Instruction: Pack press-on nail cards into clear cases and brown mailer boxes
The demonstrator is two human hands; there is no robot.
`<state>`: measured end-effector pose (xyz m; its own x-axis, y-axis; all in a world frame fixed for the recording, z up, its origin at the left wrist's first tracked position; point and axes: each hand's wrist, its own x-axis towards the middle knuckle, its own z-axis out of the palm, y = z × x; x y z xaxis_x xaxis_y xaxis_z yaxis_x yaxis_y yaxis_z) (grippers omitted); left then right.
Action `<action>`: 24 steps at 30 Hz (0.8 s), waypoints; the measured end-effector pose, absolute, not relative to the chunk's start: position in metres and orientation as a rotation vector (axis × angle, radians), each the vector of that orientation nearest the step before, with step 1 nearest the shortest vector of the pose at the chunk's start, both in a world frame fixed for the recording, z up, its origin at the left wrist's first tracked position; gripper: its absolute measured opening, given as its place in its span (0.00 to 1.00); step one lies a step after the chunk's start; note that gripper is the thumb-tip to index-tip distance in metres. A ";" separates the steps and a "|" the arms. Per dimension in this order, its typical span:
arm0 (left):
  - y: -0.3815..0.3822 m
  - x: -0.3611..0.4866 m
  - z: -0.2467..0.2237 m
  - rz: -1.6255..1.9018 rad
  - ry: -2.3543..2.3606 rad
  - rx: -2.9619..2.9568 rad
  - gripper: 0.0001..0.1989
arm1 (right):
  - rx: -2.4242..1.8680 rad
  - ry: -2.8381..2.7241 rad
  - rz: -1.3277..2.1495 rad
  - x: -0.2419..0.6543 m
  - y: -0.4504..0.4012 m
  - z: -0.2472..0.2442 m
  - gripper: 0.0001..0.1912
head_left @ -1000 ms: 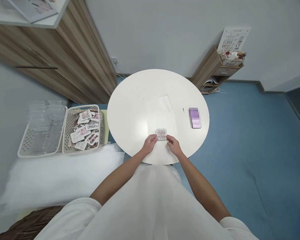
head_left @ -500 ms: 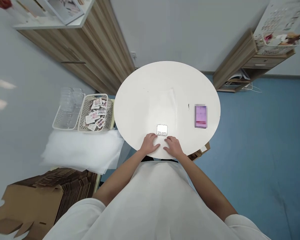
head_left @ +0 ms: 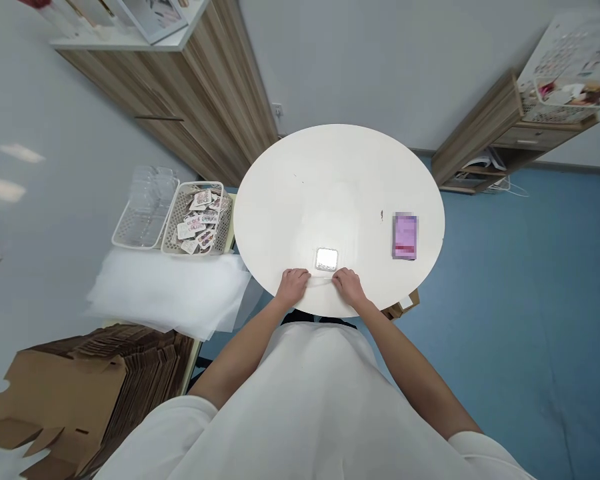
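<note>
White oval table [head_left: 340, 173] in front of me, blue floor [head_left: 495, 300] around it, and a wood-grain cabinet [head_left: 205, 100] behind on the left. The clear case [head_left: 327, 259] lies flat on the table near my edge of it, just beyond my fingertips and between my two hands. Its top is mostly bright glare, with small shapes showing along the near side; I can't make them out.

My left hand [head_left: 293, 287] has its fingers drawn in narrow, pinching the near edge of a thin translucent sheet [head_left: 321, 281]. My right hand [head_left: 349, 287] is closed the same way on that edge, and the strip spans the gap between them. Neither hand touches the case.

Over to the right sits a purple rectangular item [head_left: 405, 236], blurred into blocks. Off the table's left side I've got a white basket [head_left: 225, 223] full of printed cards, clear tubs [head_left: 153, 193] beside it, a pile of white sheets [head_left: 170, 287] nearer me, and brown flattened cardboard [head_left: 65, 393] nearest
</note>
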<state>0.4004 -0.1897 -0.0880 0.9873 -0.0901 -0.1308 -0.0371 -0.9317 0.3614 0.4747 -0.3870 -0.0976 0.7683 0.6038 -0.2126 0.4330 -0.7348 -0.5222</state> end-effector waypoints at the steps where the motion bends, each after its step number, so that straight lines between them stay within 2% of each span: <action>1: -0.187 0.402 -0.088 -0.211 -0.084 2.761 0.14 | -2.487 -0.792 0.532 0.474 -0.390 -0.095 0.12; 3: -0.182 0.404 -0.088 -0.228 -0.071 2.743 0.14 | -2.455 -0.846 0.508 0.469 -0.398 -0.091 0.13; 5: -0.177 0.404 -0.086 -0.244 -0.077 2.716 0.14 | -2.451 -0.882 0.451 0.462 -0.407 -0.089 0.23; 6: -0.175 0.403 -0.085 -0.250 -0.084 2.701 0.13 | -2.453 -0.874 0.435 0.458 -0.410 -0.088 0.24; 9: -0.166 0.397 -0.082 -0.295 -0.098 2.642 0.13 | -2.422 -0.735 0.458 0.449 -0.414 -0.087 0.12; 13: -0.154 0.392 -0.081 -0.364 0.041 2.479 0.12 | -2.350 -0.418 0.521 0.446 -0.406 -0.082 0.15; 17: -0.148 0.402 -0.082 -0.312 0.305 2.335 0.16 | -2.438 -0.218 0.510 0.454 -0.391 -0.075 0.14; 24: -0.154 0.422 -0.084 -0.395 0.543 2.488 0.21 | -2.604 -0.078 0.487 0.465 -0.369 -0.081 0.11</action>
